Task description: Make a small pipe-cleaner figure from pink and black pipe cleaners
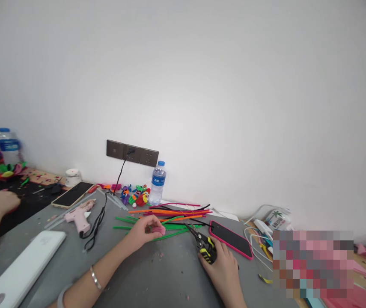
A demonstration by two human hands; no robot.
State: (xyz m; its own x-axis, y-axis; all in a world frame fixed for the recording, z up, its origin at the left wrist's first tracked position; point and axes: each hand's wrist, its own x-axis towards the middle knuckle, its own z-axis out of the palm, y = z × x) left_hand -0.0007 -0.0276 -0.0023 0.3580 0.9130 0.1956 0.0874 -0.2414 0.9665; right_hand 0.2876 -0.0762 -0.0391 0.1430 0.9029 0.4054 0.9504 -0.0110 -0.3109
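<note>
On the grey table [157, 278] against a plain white wall, a water bottle [158, 183] stands below a wall socket strip [132, 152], with a pink glue gun [78, 215], a pink-cased phone [231, 238] and loose pipe cleaners [170, 216] spread around. The left hand [144, 233], forearm stretched forward across the table, pinches a small pink piece [157, 230] between its fingertips just beside the green stems. The right hand [223, 267] rests on the table, closed around black-and-yellow pliers [203, 244], tips toward the pink piece.

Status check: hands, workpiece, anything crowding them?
Left hand pinching pink piece. Right hand gripping cutters. Pipe cleaners and phone close by.
</note>
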